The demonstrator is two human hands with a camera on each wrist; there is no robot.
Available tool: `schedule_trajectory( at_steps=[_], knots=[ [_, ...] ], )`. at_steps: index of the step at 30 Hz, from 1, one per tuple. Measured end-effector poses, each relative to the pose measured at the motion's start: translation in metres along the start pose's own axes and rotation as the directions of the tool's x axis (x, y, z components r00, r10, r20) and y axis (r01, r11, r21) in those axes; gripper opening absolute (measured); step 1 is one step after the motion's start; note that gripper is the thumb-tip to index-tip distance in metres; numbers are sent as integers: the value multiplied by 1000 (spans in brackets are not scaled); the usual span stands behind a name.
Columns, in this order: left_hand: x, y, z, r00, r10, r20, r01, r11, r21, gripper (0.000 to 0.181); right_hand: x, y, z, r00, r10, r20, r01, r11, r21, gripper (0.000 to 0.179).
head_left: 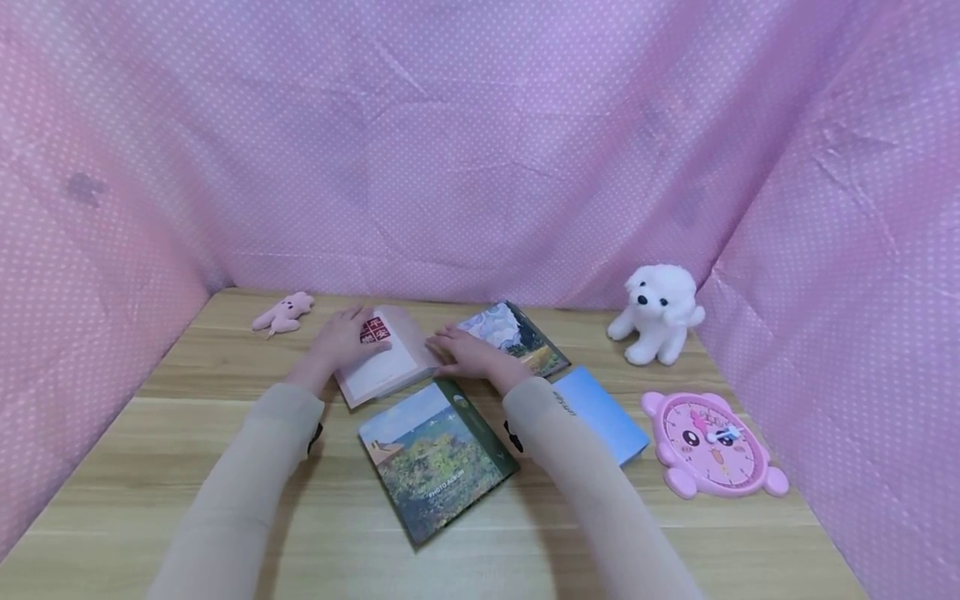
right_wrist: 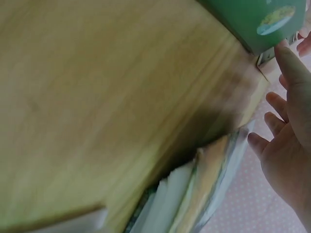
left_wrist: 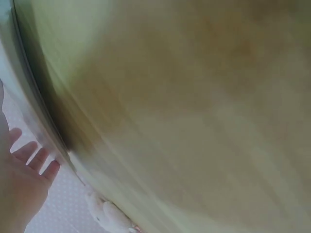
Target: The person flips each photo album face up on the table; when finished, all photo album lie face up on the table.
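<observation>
A white and pale pink book (head_left: 382, 367) with red square lettering lies slanted toward the back of the table. My left hand (head_left: 347, 340) rests over its left side, fingers spread across the cover beside the red square. At the book's right edge is my right hand (head_left: 471, 353), its fingers stretched out toward the left. In the right wrist view the fingers of that hand (right_wrist: 286, 116) are straight and apart, the index fingertip close to a green cover corner. Just in front lies a photo album (head_left: 438, 458) with a garden picture and dark green spine.
Behind the right hand lies a book with a painted cover (head_left: 517, 333). A light blue book (head_left: 600, 412) sits under the right forearm's far side. Further right are a white plush dog (head_left: 656, 312) and a pink toy clock (head_left: 712, 446). A small pink plush (head_left: 285, 314) lies back left.
</observation>
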State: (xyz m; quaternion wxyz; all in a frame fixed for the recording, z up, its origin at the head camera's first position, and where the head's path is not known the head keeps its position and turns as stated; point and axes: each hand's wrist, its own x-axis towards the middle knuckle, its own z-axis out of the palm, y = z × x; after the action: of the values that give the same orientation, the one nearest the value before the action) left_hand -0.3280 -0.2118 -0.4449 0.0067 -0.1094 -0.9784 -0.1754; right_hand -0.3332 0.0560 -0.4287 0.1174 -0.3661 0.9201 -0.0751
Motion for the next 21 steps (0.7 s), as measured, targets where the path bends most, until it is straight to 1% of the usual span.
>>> schedule_trajectory(
  at_steps=[5, 11, 15, 21],
  knots=[
    [3, -2, -2, 1000, -20, 13, 20, 999, -36, 89, 3, -2, 2, 1000, 12, -2, -12, 1000, 1, 60],
    [3, -4, -5, 999, -26, 35, 29, 994, -107, 85, 3, -4, 4, 1000, 7, -15, -8, 999, -35, 59],
    [3, -5, -7, 998, -38, 56, 46, 988, -150, 85, 5, -6, 4, 1000, -1, -12, 1, 1000, 7, 59],
    [4, -2, -12, 994, -66, 90, 85, 972, -217, 87, 9, -7, 2, 1000, -1, -6, 2, 994, 113, 58]
  ],
)
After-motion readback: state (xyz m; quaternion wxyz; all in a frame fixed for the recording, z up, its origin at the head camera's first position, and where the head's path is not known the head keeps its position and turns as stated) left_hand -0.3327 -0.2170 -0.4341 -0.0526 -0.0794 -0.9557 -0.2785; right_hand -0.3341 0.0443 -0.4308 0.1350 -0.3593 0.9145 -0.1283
